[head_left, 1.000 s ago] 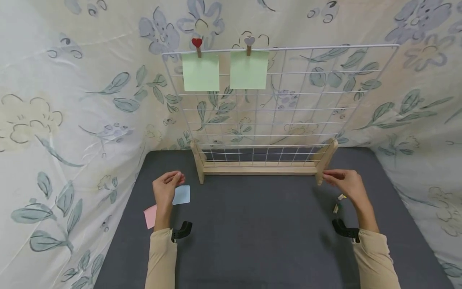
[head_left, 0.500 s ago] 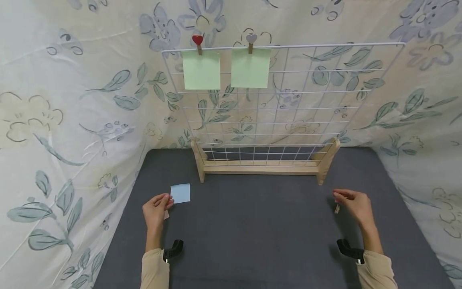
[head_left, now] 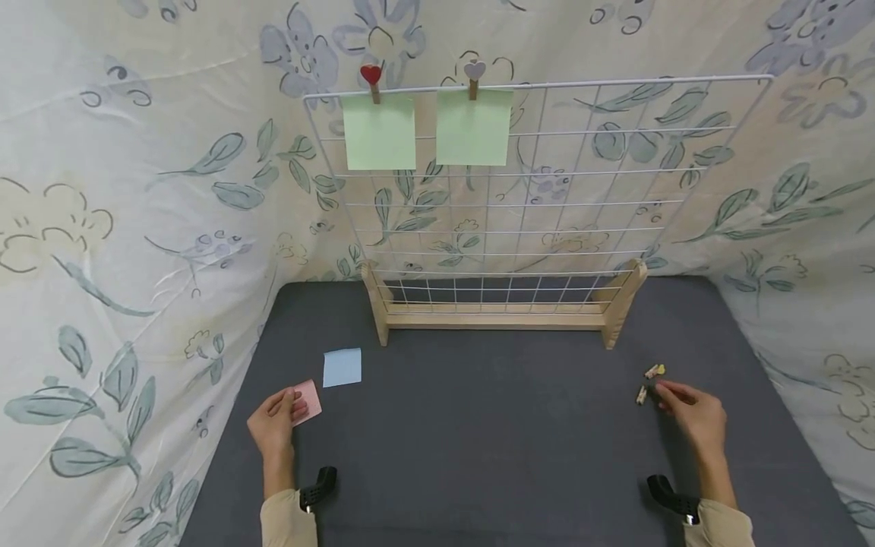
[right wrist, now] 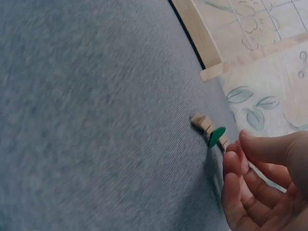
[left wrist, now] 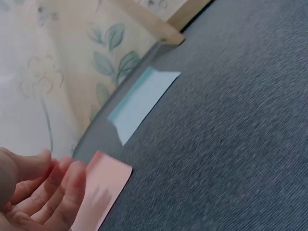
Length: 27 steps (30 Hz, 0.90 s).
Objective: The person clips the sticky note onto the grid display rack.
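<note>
My left hand [head_left: 273, 425] hovers over a pink sticky note [head_left: 307, 403] on the dark table, its fingers loosely bent and holding nothing. In the left wrist view the fingertips overlap the edge of the pink note [left wrist: 103, 187]. Farther back lies a light blue sticky note [head_left: 342, 368]. On the other side, my right hand [head_left: 697, 418] is beside two small wooden clothespins. One clothespin [head_left: 654, 371] has a yellow ornament; the nearer clothespin [head_left: 641, 395] bears a green one [right wrist: 216, 136]. The right thumb and fingers are loosely bent, with nothing visible between them.
A white wire grid [head_left: 547, 175] stands upright in a wooden base [head_left: 492, 320] at the back. Two green notes [head_left: 379, 133] hang from its top bar, held by clothespins with a red heart [head_left: 371, 74] and a grey heart [head_left: 475, 70]. Floral cloth [head_left: 137, 228] surrounds the table.
Both hands have drawn back toward the person and outward, away from the grid. The left has come to the pink note, and the right to the clothespins, which now show beside its fingertips.
</note>
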Tool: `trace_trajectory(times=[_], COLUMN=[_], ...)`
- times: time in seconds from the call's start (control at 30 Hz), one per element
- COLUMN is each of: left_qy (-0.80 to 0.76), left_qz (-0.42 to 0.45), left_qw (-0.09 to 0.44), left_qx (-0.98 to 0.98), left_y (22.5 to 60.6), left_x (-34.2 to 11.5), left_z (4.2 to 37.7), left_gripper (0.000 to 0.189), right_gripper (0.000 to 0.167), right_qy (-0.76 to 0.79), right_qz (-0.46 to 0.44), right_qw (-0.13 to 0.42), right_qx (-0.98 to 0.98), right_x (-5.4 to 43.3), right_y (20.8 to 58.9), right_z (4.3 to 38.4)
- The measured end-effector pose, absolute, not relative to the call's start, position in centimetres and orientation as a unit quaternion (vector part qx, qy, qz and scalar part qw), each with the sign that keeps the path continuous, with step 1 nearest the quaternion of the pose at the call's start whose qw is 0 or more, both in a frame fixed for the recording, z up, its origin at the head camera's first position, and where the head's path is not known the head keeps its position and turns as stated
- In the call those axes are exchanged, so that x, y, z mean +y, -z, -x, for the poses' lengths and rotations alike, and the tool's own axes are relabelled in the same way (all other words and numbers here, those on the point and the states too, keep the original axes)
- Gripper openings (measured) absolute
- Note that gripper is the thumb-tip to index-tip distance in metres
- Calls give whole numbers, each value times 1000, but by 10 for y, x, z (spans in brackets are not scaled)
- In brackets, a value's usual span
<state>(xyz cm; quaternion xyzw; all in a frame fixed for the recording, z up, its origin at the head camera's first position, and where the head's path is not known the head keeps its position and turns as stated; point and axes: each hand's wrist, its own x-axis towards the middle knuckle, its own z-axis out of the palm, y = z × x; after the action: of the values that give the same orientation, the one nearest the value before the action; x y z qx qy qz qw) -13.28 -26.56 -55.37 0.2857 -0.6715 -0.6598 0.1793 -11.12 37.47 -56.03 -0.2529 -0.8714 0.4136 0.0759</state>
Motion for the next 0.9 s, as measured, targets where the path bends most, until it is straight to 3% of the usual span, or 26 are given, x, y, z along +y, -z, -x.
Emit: trace_trajectory(times=[0.17,0.5,0.9], left_qy=[632,583,337], left_qz=[-332,-369,-412], left_qw=[198,170,178], left_qx=[-672,-703,-828], left_y=[555,561,559], left_x=[-272,-277,-272], left_z=[129,133,139], left_gripper=[30,46,24], right_gripper=[36,39,43], right_qy=[-407,-367,-323], right_qz=[239,202,190], right_qw=[63,34,18], right_qx=[-879,-907,-927], right_x=[377,375,373], right_y=[565,558,556], right_z=[108,117,124])
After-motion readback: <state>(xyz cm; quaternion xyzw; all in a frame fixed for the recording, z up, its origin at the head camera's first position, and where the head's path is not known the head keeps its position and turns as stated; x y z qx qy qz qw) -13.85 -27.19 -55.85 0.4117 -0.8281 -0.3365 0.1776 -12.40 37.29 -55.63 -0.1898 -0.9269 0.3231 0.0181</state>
